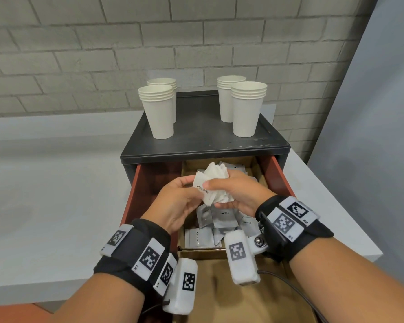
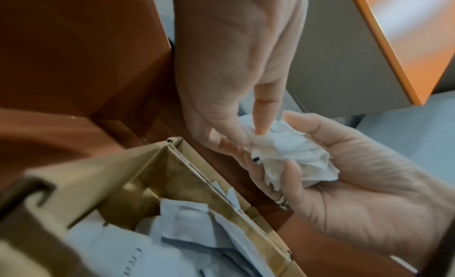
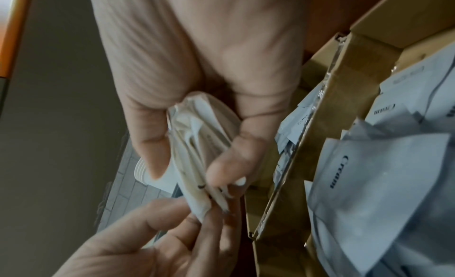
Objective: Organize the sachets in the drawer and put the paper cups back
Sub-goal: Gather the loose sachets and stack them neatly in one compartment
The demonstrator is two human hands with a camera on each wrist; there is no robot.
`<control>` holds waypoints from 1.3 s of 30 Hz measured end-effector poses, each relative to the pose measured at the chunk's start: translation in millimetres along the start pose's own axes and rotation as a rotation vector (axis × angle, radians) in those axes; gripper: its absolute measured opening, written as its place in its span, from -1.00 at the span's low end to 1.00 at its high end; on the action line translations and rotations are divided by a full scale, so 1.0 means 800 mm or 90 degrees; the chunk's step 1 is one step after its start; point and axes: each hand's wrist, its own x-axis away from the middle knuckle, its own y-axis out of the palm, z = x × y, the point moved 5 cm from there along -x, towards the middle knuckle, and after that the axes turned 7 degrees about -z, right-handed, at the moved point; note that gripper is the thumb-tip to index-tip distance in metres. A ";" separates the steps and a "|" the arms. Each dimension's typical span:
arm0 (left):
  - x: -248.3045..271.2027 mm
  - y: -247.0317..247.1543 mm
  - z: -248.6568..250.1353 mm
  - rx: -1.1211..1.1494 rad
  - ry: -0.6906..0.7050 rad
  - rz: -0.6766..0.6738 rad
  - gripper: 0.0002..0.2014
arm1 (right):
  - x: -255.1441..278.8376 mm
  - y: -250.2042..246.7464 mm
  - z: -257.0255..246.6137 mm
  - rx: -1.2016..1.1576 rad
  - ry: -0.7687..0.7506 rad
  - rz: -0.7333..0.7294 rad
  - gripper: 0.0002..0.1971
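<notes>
A bundle of white sugar sachets [image 1: 214, 180] is held over the open drawer [image 1: 135, 190]. My right hand [image 1: 231, 190] grips the bundle [image 3: 197, 145] in its curled fingers. My left hand [image 1: 187, 194] pinches the bundle's left edge [image 2: 283, 151] between thumb and fingers. Below the hands, grey cream sachets [image 1: 222, 215] lie jumbled in a cardboard box [image 1: 203, 251] inside the drawer. More sachets sit in the box's far part, mostly hidden by the hands. Several stacks of white paper cups [image 1: 159, 110] [image 1: 247, 108] stand on the black cabinet top [image 1: 201, 127].
The drawer's red-brown left part [image 1: 159, 173] beside the cardboard box holds nothing I can see. A white counter [image 1: 44, 183] spreads to the left and right of the cabinet. Behind it is a grey brick wall [image 1: 79, 54].
</notes>
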 end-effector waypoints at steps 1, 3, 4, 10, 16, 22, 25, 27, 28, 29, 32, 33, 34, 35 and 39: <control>0.000 -0.001 0.000 -0.028 0.004 0.002 -0.63 | 0.001 0.002 0.001 0.021 0.006 -0.012 -0.66; 0.000 -0.003 -0.002 -0.068 0.002 0.004 -0.61 | 0.002 0.005 0.002 0.047 0.019 -0.029 -0.64; 0.000 -0.004 -0.003 -0.088 -0.005 0.002 -0.62 | 0.004 0.006 0.001 0.056 0.024 -0.034 -0.65; 0.014 -0.002 0.013 -0.372 -0.012 -0.015 -0.44 | 0.017 0.019 -0.014 0.231 0.007 -0.061 -0.66; 0.046 0.000 0.021 -0.633 -0.026 -0.073 -0.34 | 0.045 0.045 -0.013 0.382 -0.006 -0.116 -0.67; 0.069 0.000 -0.003 -0.824 -0.126 -0.120 -0.33 | 0.059 0.071 0.016 0.486 0.069 -0.223 -0.53; 0.072 0.001 -0.022 -0.904 -0.176 -0.133 -0.29 | 0.063 0.080 0.036 0.521 0.124 -0.261 -0.52; 0.074 0.002 -0.033 -0.950 -0.207 -0.132 -0.28 | 0.063 0.086 0.047 0.577 0.140 -0.279 -0.48; 0.075 0.002 -0.038 -0.965 -0.222 -0.133 -0.27 | 0.062 0.089 0.051 0.612 0.145 -0.290 -0.43; 0.076 0.001 -0.043 -0.974 -0.234 -0.135 -0.26 | 0.061 0.091 0.055 0.654 0.148 -0.300 -0.39; 0.079 -0.001 -0.054 -0.999 -0.249 -0.154 -0.31 | 0.062 0.098 0.065 0.787 0.145 -0.333 -0.40; 0.081 0.000 -0.055 -1.012 -0.245 -0.158 -0.34 | 0.064 0.102 0.070 0.813 0.147 -0.352 -0.45; 0.082 0.001 -0.056 -1.028 -0.239 -0.160 -0.37 | 0.066 0.105 0.076 0.829 0.150 -0.366 -0.52; 0.083 0.002 -0.056 -1.045 -0.234 -0.161 -0.39 | 0.068 0.108 0.080 0.837 0.153 -0.373 -0.56; 0.085 0.001 -0.059 -1.068 -0.229 -0.176 -0.38 | 0.069 0.115 0.084 0.860 0.106 -0.392 -0.62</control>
